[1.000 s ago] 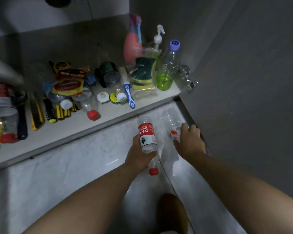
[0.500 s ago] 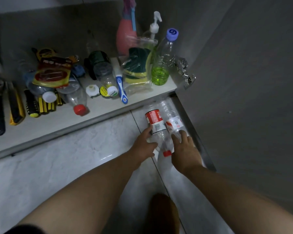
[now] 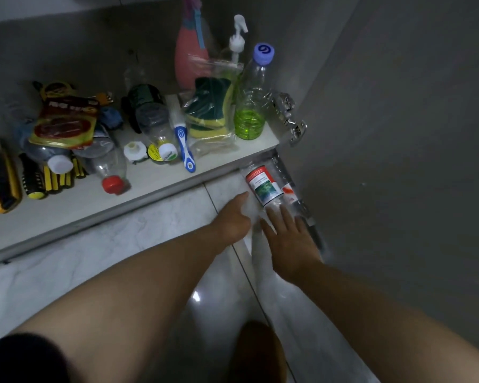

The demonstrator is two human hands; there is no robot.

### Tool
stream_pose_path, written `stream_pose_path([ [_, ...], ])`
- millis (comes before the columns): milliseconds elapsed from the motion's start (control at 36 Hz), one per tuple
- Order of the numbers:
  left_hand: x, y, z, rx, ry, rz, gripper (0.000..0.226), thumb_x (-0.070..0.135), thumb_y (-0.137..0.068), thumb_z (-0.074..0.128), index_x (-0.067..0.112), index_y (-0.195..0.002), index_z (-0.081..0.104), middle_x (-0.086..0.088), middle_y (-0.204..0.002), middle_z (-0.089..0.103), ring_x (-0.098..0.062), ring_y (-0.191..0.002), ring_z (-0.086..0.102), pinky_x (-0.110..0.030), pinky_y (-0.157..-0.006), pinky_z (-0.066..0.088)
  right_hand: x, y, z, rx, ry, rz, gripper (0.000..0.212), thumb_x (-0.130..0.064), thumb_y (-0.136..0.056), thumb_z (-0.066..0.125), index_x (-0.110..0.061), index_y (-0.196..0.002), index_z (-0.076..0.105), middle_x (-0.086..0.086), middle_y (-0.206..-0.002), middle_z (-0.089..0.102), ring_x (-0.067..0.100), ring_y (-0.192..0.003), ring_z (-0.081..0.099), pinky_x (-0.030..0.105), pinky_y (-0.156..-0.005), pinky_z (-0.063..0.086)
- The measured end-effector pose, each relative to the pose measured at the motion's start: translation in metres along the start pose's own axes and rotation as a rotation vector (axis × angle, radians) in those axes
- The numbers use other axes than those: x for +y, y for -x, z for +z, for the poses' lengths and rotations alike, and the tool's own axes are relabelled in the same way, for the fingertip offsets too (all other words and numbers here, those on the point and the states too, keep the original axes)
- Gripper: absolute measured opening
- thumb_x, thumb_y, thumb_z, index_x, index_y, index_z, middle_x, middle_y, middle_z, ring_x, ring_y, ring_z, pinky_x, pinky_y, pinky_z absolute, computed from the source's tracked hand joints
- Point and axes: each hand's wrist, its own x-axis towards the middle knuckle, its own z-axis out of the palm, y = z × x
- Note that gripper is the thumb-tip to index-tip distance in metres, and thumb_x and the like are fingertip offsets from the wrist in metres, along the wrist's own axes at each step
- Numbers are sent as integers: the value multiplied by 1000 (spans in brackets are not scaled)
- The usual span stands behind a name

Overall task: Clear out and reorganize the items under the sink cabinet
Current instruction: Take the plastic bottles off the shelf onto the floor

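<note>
Here, the view looks down onto a crowded cabinet shelf. At the right end, upright, stands a clear bottle of green liquid with a purple cap. Just beside it is a bag of sponges, green and yellow. Behind them are a pink spray bottle and a white pump dispenser. A blue-and-white toothbrush lies in front of the bag. Further left are a dark jar on its side, a loose white cap, and an empty red-capped bottle lying cap toward the edge. A red-and-yellow packet tops the pile, with yellow-and-black screwdrivers beneath. The open cabinet door walls off the right side. Its metal hinge juts out beside the green liquid.

Writing: the purple cap carries a curled mark like a 6 or 9. The packet print is too blurred to read.

Two bottles lie on the tiled floor below the shelf edge, in the corner by the door. The red-labelled bottle lies side by side with a second clear bottle, which sits between it and the door. The label has a red band and a white panel with a green picture; its text is too small to read.

Right hand: fingers straight and spread, tips at the near ends of both bottles. Left hand: just left of the red-labelled bottle, thumb pointing toward it. Its fingers are blurred, so I cannot tell whether they are curled or holding anything.
</note>
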Motion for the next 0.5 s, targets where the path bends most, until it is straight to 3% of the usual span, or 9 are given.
stream_pose_path([
  [56, -8, 1, -17, 17, -167, 44, 63, 3, -96, 54, 17, -155, 37, -11, -160, 34, -24, -146, 36, -22, -113, 28, 3, -7, -5, -25, 67, 29, 82, -28, -100, 48, -14, -161, -6, 16, -163, -26, 45, -148, -25, 60, -123, 2],
  [194, -22, 15, -59, 0, -427, 113, 45, 4, -93, 53, 16, -137, 57, -14, -136, 48, -26, -125, 53, -17, -97, 35, -7, -13, -18, -32, 146, 79, 87, -37, -97, 56, -10, -160, 3, 17, -166, -14, 51, -149, -12, 61, -119, 20],
  [306, -26, 33, -84, -56, -584, 138, 46, 7, -94, 51, 21, -137, 56, -9, -133, 47, -23, -125, 51, -26, -106, 39, -15, -13, -27, -26, 145, 128, 82, -34, -96, 55, -7, -160, 10, 17, -167, -2, 47, -151, 4, 58, -117, 27],
  [500, -28, 73, -124, -105, -737, 180, 46, 11, -96, 52, 24, -140, 54, -2, -141, 47, -20, -131, 49, -29, -109, 39, -18, -15, -35, -27, 30, 80, 68, -38, -96, 57, -20, -154, 26, 10, -168, 1, 41, -153, 3, 57, -121, 20],
])
